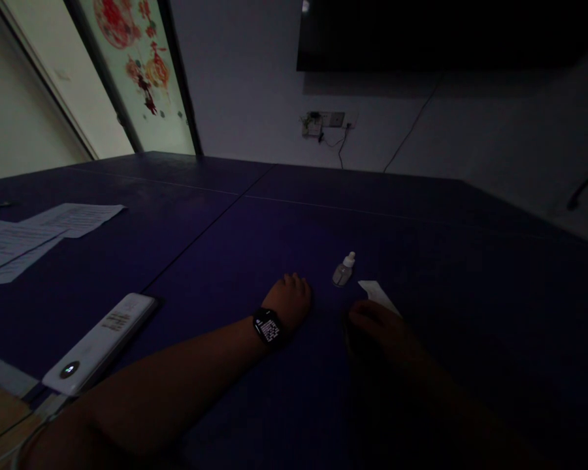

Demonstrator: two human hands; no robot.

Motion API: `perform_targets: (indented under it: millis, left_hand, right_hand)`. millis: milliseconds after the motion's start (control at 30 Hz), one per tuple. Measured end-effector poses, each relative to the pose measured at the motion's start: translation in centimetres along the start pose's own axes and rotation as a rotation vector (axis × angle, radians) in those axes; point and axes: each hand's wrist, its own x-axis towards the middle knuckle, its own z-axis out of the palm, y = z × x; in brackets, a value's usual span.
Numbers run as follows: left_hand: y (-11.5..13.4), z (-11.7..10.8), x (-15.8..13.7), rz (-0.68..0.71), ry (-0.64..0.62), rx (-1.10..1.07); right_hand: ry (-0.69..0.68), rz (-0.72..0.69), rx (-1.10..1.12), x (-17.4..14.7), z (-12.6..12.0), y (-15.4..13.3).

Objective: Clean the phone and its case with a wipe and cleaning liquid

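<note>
A bottle (343, 271) stands just beyond my curled left hand (294, 301) and right hand (381, 326), seemingly for easy reach, their grip too dark to tell.

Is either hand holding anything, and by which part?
The right hand, beside the white slip, cannot be told: it is too dark beneath its fingers. Nothing shows held in the left hand.

Left forearm (191, 369) slanting inward, left hand (290, 303) palm down; right hand (379, 324) bent, deep in shadow.
</note>
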Motion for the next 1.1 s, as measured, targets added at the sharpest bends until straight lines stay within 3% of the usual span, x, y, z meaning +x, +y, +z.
perform_targets:
  millis: [133,300,533,667,767,867,967,1033,1100]
  left_hand:
    - [-0.4,-0.7,-0.3,0.005,0.014,-0.005]
    - [-1.2,-2.3,-1.3,0.065,0.108,-0.028]
    - [0.6,-3.0,-2.8,0.300,0.344,-0.046]
    - [1.3,-3.0,-3.4,0.342,0.346,-0.156]
    - [1.6,-3.1,-3.7,0.302,0.239,-0.489]
    - [2.3,-3.3,-4.0,0.144,0.064,-1.117]
    - [3.2,-3.4,-4.0,-0.019,-0.155,-1.720]
    - [3.7,-3.5,-4.0,-0.095,-0.214,-1.913]
    - [3.9,-3.6,-4.0,-0.151,-0.165,-1.989]
  right_hand:
    - [0.090,0.120,0.234,-0.4,-0.5,-0.6]
    - [0.236,0.175,0.279,-1.2,-0.1,-0.4]
    - [0.224,-0.006,0.310,-2.1,1.2,0.8]
    - [0.182,-0.066,0.319,-2.2,1.3,1.2]
    - [0.179,-0.031,0.332,-2.3,1.3,1.1]
    - [0.169,0.010,0.364,-2.6,1.5,0.8]
    - [0.173,-0.067,0.329,-3.0,1.7,0.5]
    - [0.176,-0.111,0.312,-3.3,1.7,0.1]
    - [0.194,-0.106,0.341,-3.7,1.4,-0.3]
